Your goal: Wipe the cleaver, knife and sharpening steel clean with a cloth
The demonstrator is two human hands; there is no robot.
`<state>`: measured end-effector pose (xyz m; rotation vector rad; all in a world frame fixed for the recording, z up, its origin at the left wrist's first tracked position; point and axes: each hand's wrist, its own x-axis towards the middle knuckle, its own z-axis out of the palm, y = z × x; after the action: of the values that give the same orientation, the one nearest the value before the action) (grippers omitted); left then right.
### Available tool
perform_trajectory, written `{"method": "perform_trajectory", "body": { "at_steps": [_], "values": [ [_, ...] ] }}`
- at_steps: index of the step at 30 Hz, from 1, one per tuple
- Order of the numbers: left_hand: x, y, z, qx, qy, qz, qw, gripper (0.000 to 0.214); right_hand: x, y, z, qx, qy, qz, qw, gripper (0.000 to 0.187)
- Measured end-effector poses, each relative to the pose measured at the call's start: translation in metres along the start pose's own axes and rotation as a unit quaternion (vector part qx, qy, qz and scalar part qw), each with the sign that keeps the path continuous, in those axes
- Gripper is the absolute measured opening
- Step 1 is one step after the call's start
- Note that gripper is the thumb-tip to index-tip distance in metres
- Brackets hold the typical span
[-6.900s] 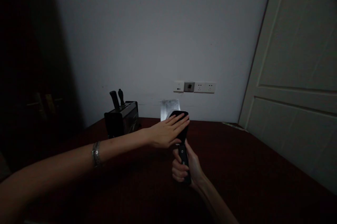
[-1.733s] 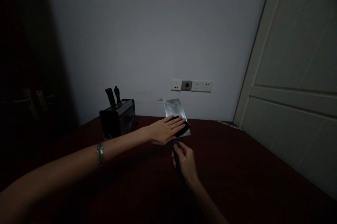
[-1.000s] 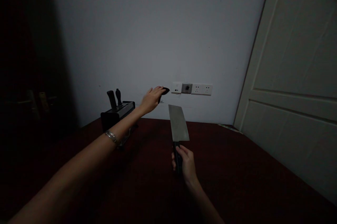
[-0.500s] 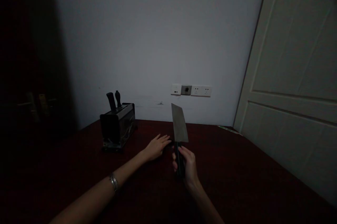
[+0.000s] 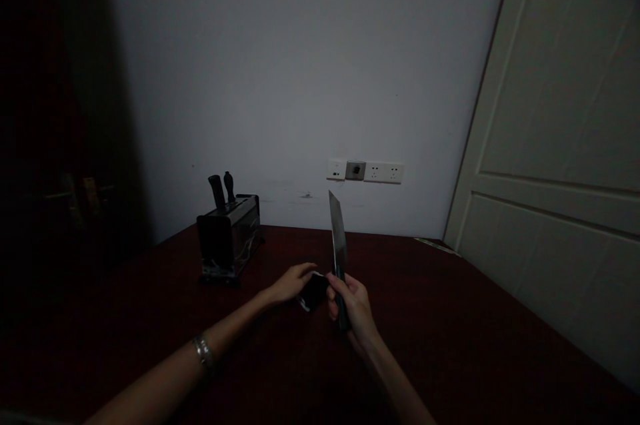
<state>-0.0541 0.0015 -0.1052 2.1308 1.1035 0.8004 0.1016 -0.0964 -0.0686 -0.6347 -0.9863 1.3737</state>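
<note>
My right hand [image 5: 354, 303] is wrapped around the dark handle of a cleaver [image 5: 339, 232]. Its broad metal blade points up and away from me, turned nearly edge-on. To the left, my left hand [image 5: 290, 284] is low over the table, its fingers bent over the upper left edge of a small dark object with whitish edges [image 5: 313, 292]; its kind is hard to make out in the dim light. This object lies just left of the cleaver handle. A silvery bracelet [image 5: 203, 350] is on my left wrist.
A knife block [image 5: 217, 242] with two dark handles sticking out stands at the left on the dark red table [image 5: 425, 305]. Wall sockets [image 5: 383, 172] are behind the cleaver. A pale panelled door [image 5: 555, 145] borders the right side, and a thin strip [image 5: 435, 246] lies at the back right.
The cleaver has turned so that its blade shows narrower. My left hand has drawn back slightly to the left, its fingers now bent, and the small dark object has come into sight beside it.
</note>
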Motion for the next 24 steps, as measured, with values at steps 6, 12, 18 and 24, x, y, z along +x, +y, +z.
{"method": "perform_trajectory", "body": {
  "at_steps": [6,12,18,24],
  "values": [
    [-0.021,0.034,-0.043,0.101,0.116,0.095,0.984,0.038,0.005,-0.018,0.013,0.048,0.025,0.030,0.998,0.030],
    [-0.051,0.086,-0.072,0.205,0.180,0.246,0.930,0.038,0.000,-0.041,0.026,0.096,-0.004,0.113,0.989,0.015],
    [-0.083,0.132,-0.073,0.344,0.070,0.418,0.838,0.061,-0.012,-0.060,0.035,0.120,-0.011,0.206,0.971,0.018],
    [-0.087,0.145,-0.057,0.368,0.036,0.441,0.818,0.067,-0.021,-0.061,0.045,0.127,-0.017,0.255,0.958,0.023]
  ]
}}
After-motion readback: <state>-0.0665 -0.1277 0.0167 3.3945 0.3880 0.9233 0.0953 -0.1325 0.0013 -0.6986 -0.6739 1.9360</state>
